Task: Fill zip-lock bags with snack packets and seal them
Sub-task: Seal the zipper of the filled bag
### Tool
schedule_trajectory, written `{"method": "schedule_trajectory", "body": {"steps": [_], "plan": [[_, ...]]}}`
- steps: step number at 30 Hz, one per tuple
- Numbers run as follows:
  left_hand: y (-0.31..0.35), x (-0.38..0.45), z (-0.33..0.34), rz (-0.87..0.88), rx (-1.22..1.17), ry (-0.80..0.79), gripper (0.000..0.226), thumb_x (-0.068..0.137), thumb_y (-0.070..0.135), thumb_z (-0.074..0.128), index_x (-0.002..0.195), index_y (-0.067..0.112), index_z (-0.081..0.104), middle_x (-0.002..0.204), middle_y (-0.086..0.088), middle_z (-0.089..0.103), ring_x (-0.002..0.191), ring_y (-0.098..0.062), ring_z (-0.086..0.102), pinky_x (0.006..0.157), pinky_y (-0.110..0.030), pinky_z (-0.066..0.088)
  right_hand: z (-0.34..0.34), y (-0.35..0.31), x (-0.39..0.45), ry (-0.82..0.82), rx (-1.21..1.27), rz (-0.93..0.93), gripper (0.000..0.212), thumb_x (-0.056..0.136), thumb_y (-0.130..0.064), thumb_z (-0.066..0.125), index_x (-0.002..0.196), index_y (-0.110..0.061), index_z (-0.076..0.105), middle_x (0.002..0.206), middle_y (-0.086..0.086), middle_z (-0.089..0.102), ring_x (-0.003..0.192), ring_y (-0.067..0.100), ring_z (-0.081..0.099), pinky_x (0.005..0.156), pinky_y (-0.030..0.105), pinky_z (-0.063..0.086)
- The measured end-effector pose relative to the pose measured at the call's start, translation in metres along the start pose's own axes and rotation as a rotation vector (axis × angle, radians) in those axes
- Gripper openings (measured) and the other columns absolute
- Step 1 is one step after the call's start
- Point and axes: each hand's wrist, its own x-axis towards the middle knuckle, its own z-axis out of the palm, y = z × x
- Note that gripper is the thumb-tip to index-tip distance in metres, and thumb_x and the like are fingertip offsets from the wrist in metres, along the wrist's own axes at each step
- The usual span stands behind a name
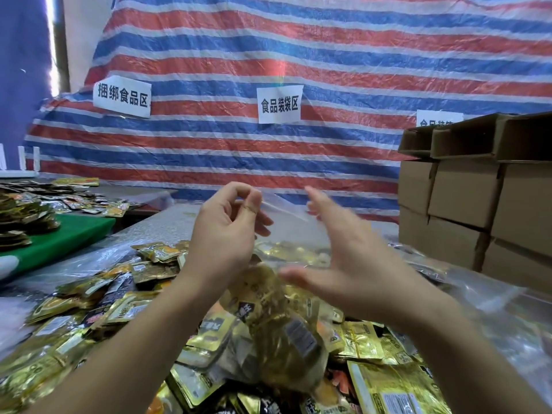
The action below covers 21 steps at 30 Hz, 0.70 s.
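Head view is showing the left hand (222,234) pinching the top edge of a clear zip-lock bag (280,318) stuffed with gold snack packets (385,383), hanging above the packet-strewn worktop (167,222), while the right hand (343,258) is spreading its grip alongside, fingers straight.

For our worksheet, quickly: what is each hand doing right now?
Left hand: pinching the top edge of the zip-lock bag.
Right hand: open, fingers straight, beside the bag.
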Motion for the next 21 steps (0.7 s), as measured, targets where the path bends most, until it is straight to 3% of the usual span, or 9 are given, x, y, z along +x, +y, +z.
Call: {"method": "schedule_trajectory", "body": {"steps": [2,4,7,9,11,14,16,18,21], "plan": [[-0.001,-0.001,0.002,-0.003,-0.022,-0.043,0.023,0.101,0.030,0.050,0.088,0.014,0.061,0.069,-0.002,0.068,0.065,-0.014,0.066,0.061,-0.020,0.052,0.015,0.005,0.001,-0.167,-0.051,0.055,0.127,0.064,-0.083,0.062,0.155,-0.037,-0.014,0.163,-0.010,0.020,0.146,0.011,0.022,0.119,0.034,0.021],[-0.003,-0.003,0.006,0.002,-0.018,-0.096,0.024,0.102,0.025,0.049,0.085,0.013,0.061,0.068,-0.003,0.066,0.064,-0.012,0.064,0.062,-0.019,0.051,0.030,0.011,0.004,-0.257,-0.061,0.122,0.126,0.067,-0.074,0.071,0.157,-0.034,-0.007,0.154,-0.002,0.038,0.139,0.018,0.037,0.115,0.038,0.034],[-0.007,-0.008,0.011,-0.009,0.034,-0.167,0.023,0.102,0.018,0.050,0.083,0.011,0.061,0.068,-0.005,0.066,0.063,-0.010,0.061,0.063,-0.020,0.049,0.041,0.020,0.007,-0.314,0.151,0.127,0.054,0.076,-0.047,0.080,0.125,-0.035,0.058,0.101,-0.013,0.071,0.087,0.000,0.064,0.078,0.029,0.057],[-0.010,-0.010,0.012,-0.015,0.093,-0.170,0.022,0.101,0.019,0.053,0.082,0.013,0.063,0.071,-0.004,0.068,0.066,-0.012,0.062,0.064,-0.028,0.050,0.041,0.029,0.010,-0.337,0.166,0.163,0.012,0.082,-0.033,0.078,0.089,-0.025,0.072,0.076,-0.012,0.072,0.067,0.001,0.066,0.064,0.027,0.057],[-0.012,-0.010,0.012,-0.020,0.159,-0.139,0.017,0.100,0.027,0.054,0.088,0.019,0.064,0.078,0.001,0.069,0.075,-0.012,0.065,0.067,-0.031,0.052,0.042,0.037,0.012,-0.306,0.146,0.251,0.009,0.086,-0.023,0.073,0.078,-0.019,0.073,0.072,-0.007,0.073,0.068,0.006,0.068,0.066,0.033,0.060],[-0.011,-0.007,0.010,-0.040,0.238,-0.060,0.011,0.099,0.041,0.049,0.098,0.033,0.058,0.092,0.015,0.065,0.086,0.006,0.060,0.070,-0.013,0.045,0.045,0.049,0.015,-0.196,0.472,0.487,0.021,0.091,-0.009,0.067,0.070,-0.011,0.067,0.056,-0.005,0.065,0.047,0.005,0.059,0.044,0.022,0.047],[-0.009,-0.006,0.009,-0.048,0.252,-0.022,0.013,0.099,0.043,0.046,0.102,0.033,0.054,0.096,0.016,0.062,0.086,0.009,0.057,0.066,-0.007,0.040,0.041,0.060,0.018,0.001,0.743,0.670,0.014,0.091,-0.003,0.064,0.080,0.003,0.066,0.065,0.009,0.064,0.049,0.014,0.056,0.044,0.023,0.043],[-0.007,-0.006,0.007,-0.050,0.253,-0.017,0.015,0.101,0.042,0.045,0.106,0.031,0.054,0.098,0.015,0.062,0.087,0.008,0.057,0.064,-0.007,0.041,0.033,0.073,0.021,0.258,1.065,0.832,0.019,0.094,-0.002,0.060,0.104,0.014,0.062,0.088,0.019,0.064,0.067,0.023,0.062,0.060,0.030,0.052],[-0.005,-0.007,0.007,-0.058,0.265,-0.044,0.018,0.101,0.041,0.045,0.112,0.029,0.054,0.102,0.014,0.061,0.095,0.003,0.058,0.069,-0.013,0.041,0.023,0.086,0.022,0.520,1.362,0.933,0.038,0.100,-0.013,0.055,0.135,0.002,0.047,0.126,0.022,0.057,0.106,0.028,0.065,0.093,0.039,0.055]]}}
